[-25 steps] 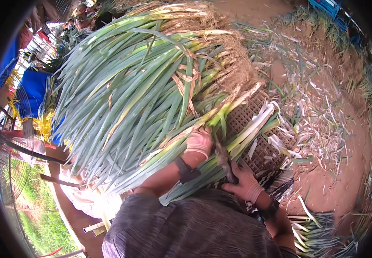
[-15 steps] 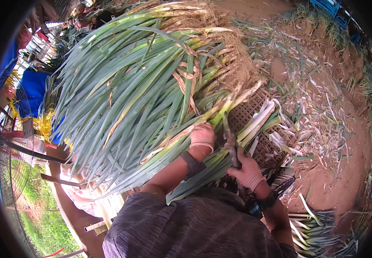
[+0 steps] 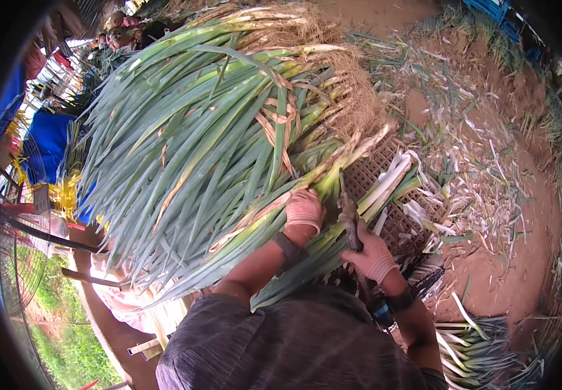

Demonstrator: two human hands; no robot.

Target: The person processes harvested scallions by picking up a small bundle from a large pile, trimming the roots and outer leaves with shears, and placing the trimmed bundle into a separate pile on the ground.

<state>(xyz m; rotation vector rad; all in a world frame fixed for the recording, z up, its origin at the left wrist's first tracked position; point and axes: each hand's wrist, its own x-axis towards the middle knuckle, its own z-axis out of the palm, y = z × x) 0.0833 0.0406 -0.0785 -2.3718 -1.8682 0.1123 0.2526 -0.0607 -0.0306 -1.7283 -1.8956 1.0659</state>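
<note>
A large heap of green onions (image 3: 190, 136) lies with roots to the upper right and long leaves to the left. My left hand (image 3: 304, 211), in a knitted glove, is closed on the green onion stalks near the heap's lower edge. My right hand (image 3: 369, 257), also gloved, grips a dirt-caked tool (image 3: 348, 214) with a narrow tip pointing up beside those stalks. Under them is a brown perforated plastic crate (image 3: 369, 175), with pale stalks (image 3: 391, 182) and loose peelings on it.
Peelings and soil cover the floor (image 3: 482, 247) at right. Cleaned green onions (image 3: 469, 351) lie at lower right. A fan (image 3: 17, 260) and blue sheeting (image 3: 43, 143) stand at left. People (image 3: 121, 36) are at upper left; blue crates (image 3: 492, 13) are at upper right.
Since the oldest frame both my hands have shifted slightly right, and the right one has risen a little with the tool. Since the middle frame they have barely moved.
</note>
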